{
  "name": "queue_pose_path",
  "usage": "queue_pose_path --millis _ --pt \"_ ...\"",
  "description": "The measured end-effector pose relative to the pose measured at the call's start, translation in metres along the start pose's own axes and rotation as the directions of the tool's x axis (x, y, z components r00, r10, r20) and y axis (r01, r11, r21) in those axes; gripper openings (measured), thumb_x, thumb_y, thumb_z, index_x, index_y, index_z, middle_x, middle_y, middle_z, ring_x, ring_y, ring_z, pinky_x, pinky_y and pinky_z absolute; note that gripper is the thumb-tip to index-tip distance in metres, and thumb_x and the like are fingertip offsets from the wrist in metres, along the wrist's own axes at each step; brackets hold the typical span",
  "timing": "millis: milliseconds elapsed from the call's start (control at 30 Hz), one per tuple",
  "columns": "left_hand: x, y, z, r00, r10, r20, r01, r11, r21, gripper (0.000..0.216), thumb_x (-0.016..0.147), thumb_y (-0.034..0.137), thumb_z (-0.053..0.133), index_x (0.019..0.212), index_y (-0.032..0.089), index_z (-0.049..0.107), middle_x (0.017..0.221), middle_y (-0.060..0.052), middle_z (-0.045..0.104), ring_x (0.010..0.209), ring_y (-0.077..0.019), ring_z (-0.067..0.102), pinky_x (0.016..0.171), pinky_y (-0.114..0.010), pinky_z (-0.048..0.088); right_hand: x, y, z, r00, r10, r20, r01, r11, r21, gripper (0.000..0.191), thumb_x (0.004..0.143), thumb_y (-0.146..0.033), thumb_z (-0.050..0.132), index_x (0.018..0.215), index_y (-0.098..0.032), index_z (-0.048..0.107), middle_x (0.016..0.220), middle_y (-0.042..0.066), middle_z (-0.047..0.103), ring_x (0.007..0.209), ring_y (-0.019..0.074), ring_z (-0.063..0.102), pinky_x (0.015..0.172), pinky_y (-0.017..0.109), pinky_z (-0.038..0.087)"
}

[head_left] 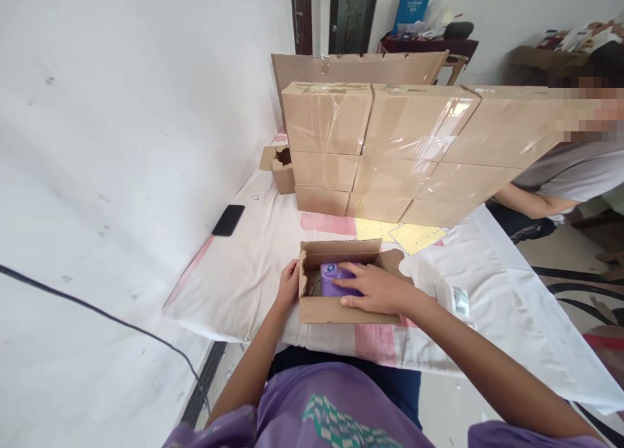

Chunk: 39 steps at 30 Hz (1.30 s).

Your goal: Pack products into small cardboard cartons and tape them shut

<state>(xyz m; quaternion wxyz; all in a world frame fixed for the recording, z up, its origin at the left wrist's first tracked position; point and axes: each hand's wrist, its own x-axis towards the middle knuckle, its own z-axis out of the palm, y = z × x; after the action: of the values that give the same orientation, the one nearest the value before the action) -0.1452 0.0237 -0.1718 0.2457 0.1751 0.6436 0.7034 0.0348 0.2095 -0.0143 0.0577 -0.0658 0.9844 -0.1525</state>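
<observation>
An open cardboard box [341, 311] sits on the cloth-covered table in front of me, its flaps folded out. Inside lies a purple package [331, 287] with a small blue round mark near its left end. My left hand [289, 282] is closed at the box's left end, gripping its edge; part of the fingers is hidden. Over the purple package rests my right hand [373, 288], palm down, fingers spread and touching its top. The package's right part is hidden beneath that hand.
Taped cardboard boxes [400, 155] form a wall behind the open box. A small opened carton [283, 175] and a black phone [229, 220] lie to the left. Yellow sheets [416, 237] and a clear tape roll [459, 302] are nearby. Another person [580, 168] is at the right.
</observation>
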Motion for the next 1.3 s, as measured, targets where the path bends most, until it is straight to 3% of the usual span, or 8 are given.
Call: queue_pose_path --millis 133,267,300,433,500,767,1000,1300 --pt "-0.023 0.006 -0.033 0.995 0.073 0.062 -0.076 0.996 0.043 0.054 0.082 0.059 0.075 0.118 0.019 0.068 0.126 -0.013 0.070 0.119 -0.0290 0.065 0.106 -0.042 0.050 -0.037 -0.011 0.015 0.916 0.037 -0.400 -0.011 0.998 0.067 0.042 0.102 -0.045 0.056 0.142 -0.034 0.062 0.149 0.006 0.056 0.133 0.0312 0.053 0.110 0.051 0.043" --pt "-0.049 0.013 -0.055 0.919 0.262 0.295 -0.313 0.940 0.139 0.089 0.078 0.054 0.083 0.153 0.029 0.042 0.166 -0.015 0.034 0.148 -0.0357 0.043 0.120 -0.052 0.041 -0.062 0.007 0.050 0.289 0.401 -0.869 -0.008 0.909 0.417 0.052 0.102 -0.045 0.052 0.152 -0.034 0.047 0.155 0.009 0.047 0.141 0.0342 0.047 0.110 0.060 0.044" --pt "-0.053 0.015 -0.054 0.883 0.285 0.374 -0.370 0.912 0.177 0.101 0.075 0.053 0.086 0.158 0.032 0.033 0.171 -0.014 0.021 0.153 -0.0379 0.034 0.119 -0.053 0.041 -0.062 0.011 0.061 0.241 0.472 -0.848 0.097 0.858 0.505 0.053 0.104 -0.049 0.043 0.155 -0.034 0.042 0.156 0.009 0.045 0.141 0.0343 0.047 0.108 0.061 0.046" --pt "-0.051 0.024 -0.034 0.832 0.282 0.477 -0.449 0.848 0.282 0.112 0.069 0.053 0.091 0.160 0.034 0.030 0.173 -0.012 0.010 0.158 -0.0399 0.019 0.116 -0.052 0.046 -0.054 0.011 0.093 0.577 0.425 -0.697 0.230 0.735 0.638 0.066 0.104 -0.065 0.019 0.153 -0.032 0.049 0.159 0.005 0.045 0.151 0.0329 0.035 0.124 0.062 0.027" --pt "-0.049 0.028 -0.018 0.826 0.363 0.432 -0.502 0.821 0.270 0.088 0.078 0.052 0.084 0.153 0.030 0.042 0.171 -0.013 0.021 0.156 -0.0367 0.028 0.118 -0.051 0.043 -0.055 0.005 0.096 0.628 0.385 -0.677 0.173 0.779 0.603 0.074 0.101 -0.074 0.018 0.147 -0.032 0.057 0.158 0.003 0.046 0.154 0.0327 0.027 0.130 0.059 0.014" --pt "-0.065 0.045 0.052 0.916 0.402 0.005 -0.378 0.858 0.349 0.029 0.100 0.044 0.053 0.106 0.020 0.067 0.118 -0.010 0.070 0.109 -0.0242 0.065 0.092 -0.036 0.053 -0.084 0.019 0.100 0.528 0.550 -0.647 0.165 0.680 0.714 0.067 0.100 -0.072 0.034 0.149 -0.031 0.053 0.157 0.004 0.047 0.152 0.0299 0.032 0.130 0.057 0.018" --pt "-0.043 0.036 0.065 0.932 0.327 0.160 -0.342 0.936 0.084 0.056 0.097 0.033 0.053 0.151 0.028 0.038 0.161 -0.007 0.041 0.149 -0.0219 0.040 0.122 -0.038 0.036 -0.075 0.021 0.117 0.385 0.727 -0.568 0.188 0.541 0.820 0.083 0.085 -0.035 0.058 0.162 -0.037 0.026 0.170 -0.003 0.024 0.158 0.0220 0.022 0.131 0.048 0.019" --pt "-0.017 0.018 0.059 0.801 0.502 0.328 -0.452 0.865 -0.220 0.080 0.087 0.042 0.065 0.159 0.035 0.030 0.167 -0.003 0.032 0.154 -0.0278 0.032 0.127 -0.044 0.027 -0.086 0.019 0.108 0.447 0.632 -0.633 0.058 0.686 0.725 0.070 0.088 -0.031 0.054 0.157 -0.036 0.042 0.166 -0.008 0.032 0.158 0.0202 0.021 0.133 0.044 0.013"
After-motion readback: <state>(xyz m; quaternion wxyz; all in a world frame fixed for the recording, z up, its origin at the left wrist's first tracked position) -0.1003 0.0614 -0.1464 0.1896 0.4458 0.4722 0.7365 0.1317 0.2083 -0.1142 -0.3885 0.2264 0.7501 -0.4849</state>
